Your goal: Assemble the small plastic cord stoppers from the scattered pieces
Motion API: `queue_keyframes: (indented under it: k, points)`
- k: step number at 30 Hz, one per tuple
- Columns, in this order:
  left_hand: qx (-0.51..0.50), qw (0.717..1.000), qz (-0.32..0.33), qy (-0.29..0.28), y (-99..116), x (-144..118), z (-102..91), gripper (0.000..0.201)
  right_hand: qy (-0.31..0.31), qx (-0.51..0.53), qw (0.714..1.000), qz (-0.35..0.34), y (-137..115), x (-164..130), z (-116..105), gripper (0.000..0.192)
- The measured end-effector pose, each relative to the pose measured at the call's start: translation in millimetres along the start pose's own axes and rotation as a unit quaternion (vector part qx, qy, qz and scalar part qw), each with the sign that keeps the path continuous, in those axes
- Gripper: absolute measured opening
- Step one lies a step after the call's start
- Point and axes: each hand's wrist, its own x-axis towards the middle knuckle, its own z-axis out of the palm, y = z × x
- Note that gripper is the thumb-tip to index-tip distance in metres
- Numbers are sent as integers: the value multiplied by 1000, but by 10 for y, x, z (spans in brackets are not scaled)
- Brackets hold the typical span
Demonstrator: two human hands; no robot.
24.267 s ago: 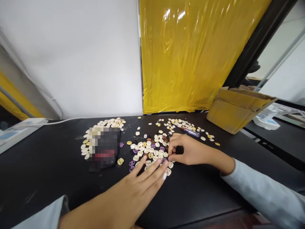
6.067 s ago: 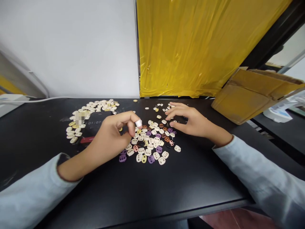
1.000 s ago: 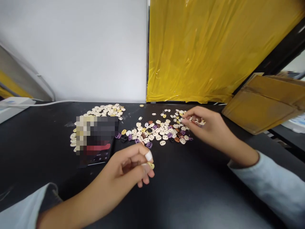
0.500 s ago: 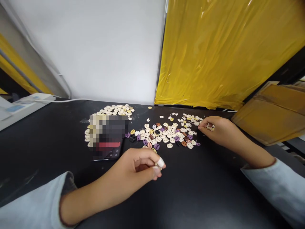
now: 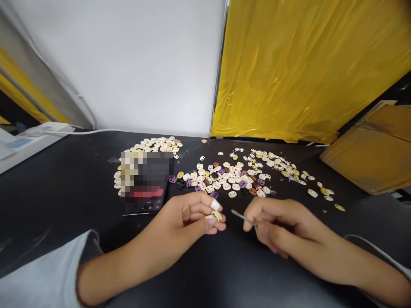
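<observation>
left hand (image 5: pixel 189 216): pinches yellow bead (image 5: pixel 217 215) at fingertips
right hand (image 5: pixel 276 224): pinches thin pin (image 5: pixel 241 217)
pin axis: tip points left toward bead, just beside it

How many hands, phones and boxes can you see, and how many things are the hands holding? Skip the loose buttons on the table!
Hands: 2, the left hand and the right hand
Phone: 1
Cardboard box: 1
Yellowish button pinched in the left hand: 1
Thin pin held in the right hand: 1
Total: 6
</observation>
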Motion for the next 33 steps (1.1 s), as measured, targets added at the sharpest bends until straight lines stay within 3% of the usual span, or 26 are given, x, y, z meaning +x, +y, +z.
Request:
queue_keyframes:
  k: [5, 10, 17, 27, 33]
  points:
    - [-3, 1000, -12, -6, -11, -3, 8, 12, -91, 112, 981, 127, 10, 42, 88, 25]
    - [26, 999, -19, -37, 13, -12, 27, 9, -97, 106, 981, 134, 27, 29, 103, 23]
    - [35, 999, -10, -26, 11, -32, 51, 9, -143, 139, 957, 208, 56, 8, 120, 34]
    - [17, 997, -29, -68, 34, -69, 120, 5, -154, 183, 950, 198, -5, 28, 169, 29]
    - [-55, 998, -28, -13, 41, -43, 142, 6, -110, 206, 958, 164, -42, 64, 240, 30]
